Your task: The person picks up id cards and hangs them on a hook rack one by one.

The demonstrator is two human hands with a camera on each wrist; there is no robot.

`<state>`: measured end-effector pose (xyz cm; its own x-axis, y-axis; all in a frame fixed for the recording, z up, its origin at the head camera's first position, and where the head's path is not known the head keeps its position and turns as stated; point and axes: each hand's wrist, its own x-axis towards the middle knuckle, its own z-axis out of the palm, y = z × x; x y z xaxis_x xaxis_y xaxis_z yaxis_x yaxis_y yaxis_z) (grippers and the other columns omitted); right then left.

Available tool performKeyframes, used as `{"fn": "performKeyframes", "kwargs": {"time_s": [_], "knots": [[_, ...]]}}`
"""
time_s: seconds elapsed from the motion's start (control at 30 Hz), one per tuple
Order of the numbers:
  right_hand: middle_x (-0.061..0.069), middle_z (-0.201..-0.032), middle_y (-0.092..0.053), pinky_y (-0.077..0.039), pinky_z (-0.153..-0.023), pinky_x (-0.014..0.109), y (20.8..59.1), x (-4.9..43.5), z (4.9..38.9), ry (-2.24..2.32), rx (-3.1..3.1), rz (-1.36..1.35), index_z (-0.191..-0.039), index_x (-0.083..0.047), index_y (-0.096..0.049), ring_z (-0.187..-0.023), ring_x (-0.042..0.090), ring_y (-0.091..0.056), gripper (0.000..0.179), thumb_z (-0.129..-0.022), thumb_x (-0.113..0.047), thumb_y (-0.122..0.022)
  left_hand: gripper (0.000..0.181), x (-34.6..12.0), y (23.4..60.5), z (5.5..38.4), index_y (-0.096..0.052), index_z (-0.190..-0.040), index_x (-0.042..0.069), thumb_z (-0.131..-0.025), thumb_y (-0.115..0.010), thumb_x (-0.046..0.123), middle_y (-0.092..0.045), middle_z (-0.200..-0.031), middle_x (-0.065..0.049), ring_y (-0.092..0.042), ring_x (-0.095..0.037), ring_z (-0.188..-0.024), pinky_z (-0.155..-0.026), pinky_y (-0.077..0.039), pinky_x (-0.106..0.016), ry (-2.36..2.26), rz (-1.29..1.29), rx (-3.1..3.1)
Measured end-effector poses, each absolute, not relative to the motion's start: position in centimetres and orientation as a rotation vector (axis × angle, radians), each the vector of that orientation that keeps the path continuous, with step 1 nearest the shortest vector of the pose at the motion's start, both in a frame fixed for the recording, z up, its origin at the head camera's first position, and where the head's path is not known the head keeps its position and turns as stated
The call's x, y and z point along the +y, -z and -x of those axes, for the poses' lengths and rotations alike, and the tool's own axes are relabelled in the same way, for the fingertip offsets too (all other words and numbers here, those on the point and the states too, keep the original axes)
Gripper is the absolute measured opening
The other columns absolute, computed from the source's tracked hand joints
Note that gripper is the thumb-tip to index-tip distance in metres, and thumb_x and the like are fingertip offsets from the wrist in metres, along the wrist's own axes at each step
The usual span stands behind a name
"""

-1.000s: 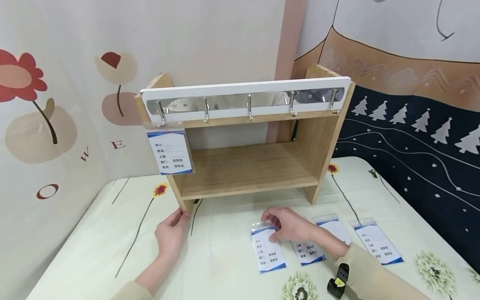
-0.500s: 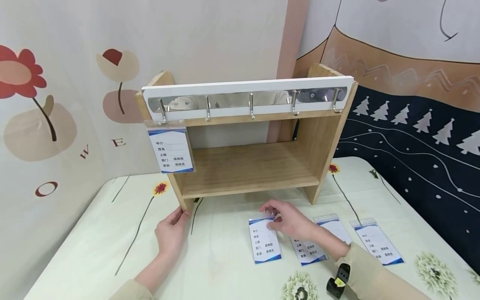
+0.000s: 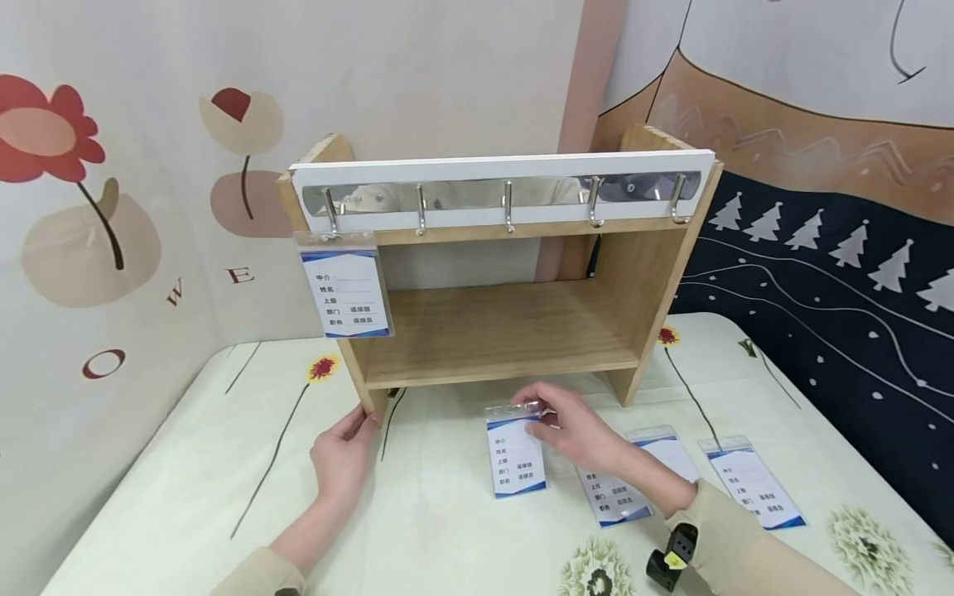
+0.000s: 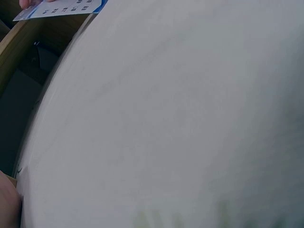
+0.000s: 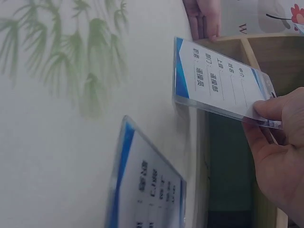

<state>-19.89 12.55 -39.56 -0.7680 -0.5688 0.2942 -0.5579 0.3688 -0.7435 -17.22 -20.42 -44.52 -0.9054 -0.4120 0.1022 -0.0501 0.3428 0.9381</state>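
Note:
My right hand (image 3: pixel 577 426) pinches a clear-sleeved name badge (image 3: pixel 516 459) by its top edge, thumb in front. In the right wrist view this badge (image 5: pixel 218 80) is raised and tilted above the table. My left hand (image 3: pixel 343 459) grips the foot of the wooden shelf's (image 3: pixel 507 331) left side panel between thumb and fingers. Across the shelf's upper front runs a white hook rail (image 3: pixel 462 219) with several metal hooks. Another badge (image 3: pixel 346 294) hangs from its leftmost hook (image 3: pixel 330 211). The left wrist view shows mostly tablecloth.
Under and beside my right forearm lie two badges (image 3: pixel 614 501) (image 3: pixel 667 454), each partly covered. A third badge (image 3: pixel 756 484) lies further right on the flowered tablecloth (image 3: pixel 447 513). Printed curtains (image 3: pixel 447 83) stand behind the shelf.
My right hand has moved up and slightly left, towards the shelf, bringing the badge along. The left hand has stayed on the shelf's foot. The head view has shifted slightly.

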Motion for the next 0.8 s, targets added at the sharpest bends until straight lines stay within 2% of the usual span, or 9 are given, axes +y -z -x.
{"fn": "performKeyframes", "kwargs": {"time_s": [0.23,0.37,0.53,0.7,0.8], "knots": [[0.006,-0.121,-0.067,-0.057,-0.09,0.032,38.0,11.9,20.1,1.36,2.578,1.192,-0.125,-0.007,-0.063,-0.107,0.022,-0.064,0.034,-0.096,0.011,-0.063,0.039,-20.6,44.5,17.2,-0.062,-0.137,0.0,-0.102,-0.063,0.017,-0.065,-0.128,-0.02,-0.063,-0.032,-0.121,-0.092,-0.05,-0.029,1.565,-0.411,-2.293],[0.008,-0.121,-0.067,-0.058,-0.089,0.031,36.9,11.4,20.4,1.392,2.591,1.256,-0.122,-0.005,-0.064,-0.106,0.022,-0.065,0.034,-0.094,0.014,-0.064,0.038,-20.7,44.3,17.2,-0.062,-0.137,-0.001,-0.102,-0.063,0.016,-0.065,-0.128,-0.021,-0.063,-0.033,-0.12,-0.091,-0.05,-0.028,1.553,-0.405,-2.292],[0.007,-0.117,-0.067,-0.058,-0.085,0.031,35.6,11.1,20.7,1.451,2.618,1.253,-0.122,-0.004,-0.066,-0.103,0.021,-0.064,0.033,-0.094,0.014,-0.063,0.038,-20.6,44.4,17.3,-0.062,-0.136,-0.002,-0.102,-0.064,0.015,-0.065,-0.127,-0.022,-0.064,-0.033,-0.118,-0.088,-0.051,-0.023,1.56,-0.406,-2.285],[0.006,-0.115,-0.067,-0.058,-0.083,0.031,34.4,10.8,21.2,1.495,2.652,1.27,-0.123,-0.005,-0.067,-0.101,0.02,-0.064,0.035,-0.094,0.014,-0.064,0.037,-20.4,44.6,17.3,-0.063,-0.135,-0.001,-0.102,-0.065,0.016,-0.066,-0.126,-0.021,-0.065,-0.034,-0.117,-0.083,-0.051,-0.011,1.573,-0.423,-2.272],[0.006,-0.111,-0.067,-0.057,-0.077,0.027,33.8,10.6,21.6,1.539,2.666,1.336,-0.123,-0.003,-0.068,-0.095,0.02,-0.063,0.035,-0.093,0.015,-0.064,0.037,-20.3,44.6,17.3,-0.064,-0.135,0.0,-0.102,-0.065,0.017,-0.066,-0.126,-0.02,-0.066,-0.034,-0.117,-0.078,-0.049,-0.006,1.572,-0.424,-2.272]]}}
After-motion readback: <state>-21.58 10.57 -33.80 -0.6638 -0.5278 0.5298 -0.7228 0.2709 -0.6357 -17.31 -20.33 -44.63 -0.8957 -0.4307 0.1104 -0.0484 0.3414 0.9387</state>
